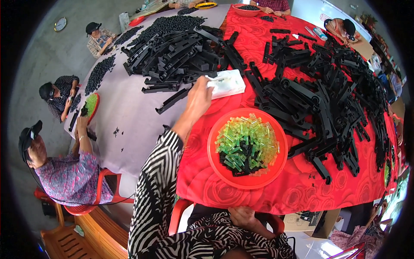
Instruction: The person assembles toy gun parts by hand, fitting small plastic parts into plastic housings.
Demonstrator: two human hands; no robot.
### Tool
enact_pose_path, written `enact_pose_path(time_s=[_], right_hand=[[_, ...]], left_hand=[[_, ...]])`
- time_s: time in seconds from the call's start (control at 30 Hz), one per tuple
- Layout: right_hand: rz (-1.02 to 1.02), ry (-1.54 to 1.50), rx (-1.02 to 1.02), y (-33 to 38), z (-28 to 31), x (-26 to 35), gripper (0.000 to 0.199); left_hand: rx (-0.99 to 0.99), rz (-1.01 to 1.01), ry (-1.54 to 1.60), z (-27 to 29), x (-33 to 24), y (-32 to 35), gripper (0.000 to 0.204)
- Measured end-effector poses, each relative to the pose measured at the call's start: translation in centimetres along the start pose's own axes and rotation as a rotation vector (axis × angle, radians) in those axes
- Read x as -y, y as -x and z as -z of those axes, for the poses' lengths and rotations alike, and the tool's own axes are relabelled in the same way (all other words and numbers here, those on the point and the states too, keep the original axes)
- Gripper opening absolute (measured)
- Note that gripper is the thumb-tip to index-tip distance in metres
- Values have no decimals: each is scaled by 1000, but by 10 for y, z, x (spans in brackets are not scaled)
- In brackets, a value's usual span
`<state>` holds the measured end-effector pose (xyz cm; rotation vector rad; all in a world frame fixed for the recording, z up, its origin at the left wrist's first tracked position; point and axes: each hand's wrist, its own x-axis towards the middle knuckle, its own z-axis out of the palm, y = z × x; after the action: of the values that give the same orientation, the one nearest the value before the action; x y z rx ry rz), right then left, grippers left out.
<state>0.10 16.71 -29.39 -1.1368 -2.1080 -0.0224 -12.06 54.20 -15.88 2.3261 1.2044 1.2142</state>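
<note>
Left hand [199, 100] is reaching out over the desk [129, 125], fingers closing on the near edge of a white packet [227, 83] lying between the two black heaps. Right hand [242, 216] is resting in the lap below the desk edge, loosely curled and holding nothing that shows.

Packet is sitting on the red cloth [302, 190], just beside long black strips [181, 56], some touching its far side. Judgement: lifting it straight up and toward the body should be keeping it from snagging those strips.

Red bowl [215, 151] of green and yellow pieces [250, 144] is lying near the body (a few black parts mixed in).

Hard to make out: fingertips on the packet are blurred, so grip depth is uncertain. Right-hand fingers are partly hidden by the striped sleeve [155, 194]. Packet contents are not showing.
</note>
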Motion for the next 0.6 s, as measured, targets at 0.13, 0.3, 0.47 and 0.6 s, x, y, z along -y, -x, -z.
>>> enact_pose_path(time_s=[0.13,0.3,0.47,0.6], right_hand=[[-68,-153,64,-5,8,-3,32],[-38,-143,81,-10,7,-3,37],[-21,-141,97,-12,3,-3,39],[-52,-182,63,-10,-5,-1,38]], left_hand=[[64,-194,-132,-58,31,-44,23],[141,-125,-137,-79,55,-33,21],[125,-55,-139,-75,66,-38,18],[185,-41,-277,-76,67,-46,18]])
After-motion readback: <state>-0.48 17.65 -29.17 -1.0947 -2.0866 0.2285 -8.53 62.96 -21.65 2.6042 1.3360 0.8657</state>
